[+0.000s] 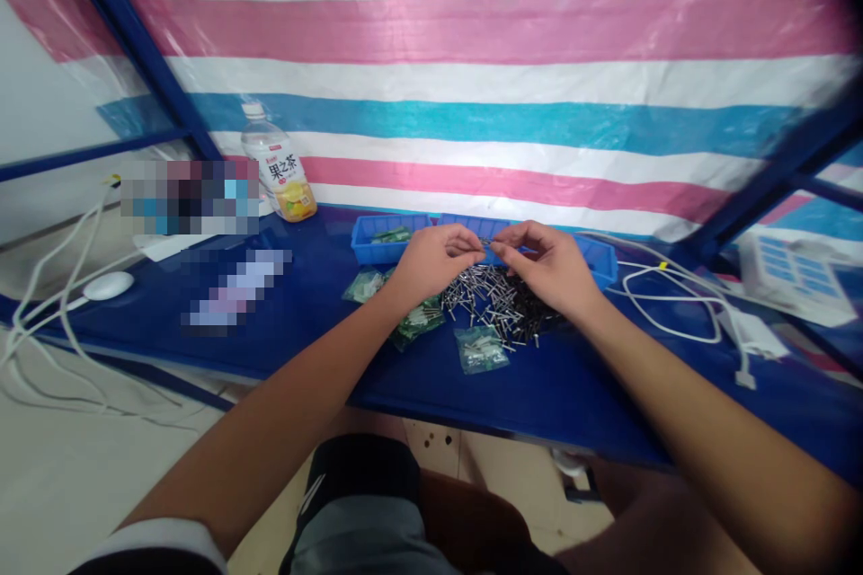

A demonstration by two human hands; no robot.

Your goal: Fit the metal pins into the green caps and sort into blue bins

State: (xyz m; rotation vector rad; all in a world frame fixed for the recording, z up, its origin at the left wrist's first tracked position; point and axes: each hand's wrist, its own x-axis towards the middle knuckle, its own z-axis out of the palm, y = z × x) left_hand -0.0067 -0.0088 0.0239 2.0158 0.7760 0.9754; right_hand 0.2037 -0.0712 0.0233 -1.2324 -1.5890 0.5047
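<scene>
My left hand (441, 258) and my right hand (545, 265) meet over the desk with their fingertips pinched close together. A tiny, thin metallic piece seems to sit between the fingertips, too small to name. Just below lies a loose pile of small metal fasteners (484, 298), silver on the left and darker toward the right, partly under my right hand. Clear green-tinted bags of small parts lie near my left wrist, and one bag (481, 349) rests in front of the pile. Behind my hands stand blue bins; the left bin (364, 250) holds green-tinted bags.
A drink bottle (287, 171) stands at the back left. White cables (674, 310) and a power strip (799, 274) lie at the right. A round white object (109, 286) and more cables are at the left. A striped sheet (472, 121) hangs behind the blue desk (431, 391).
</scene>
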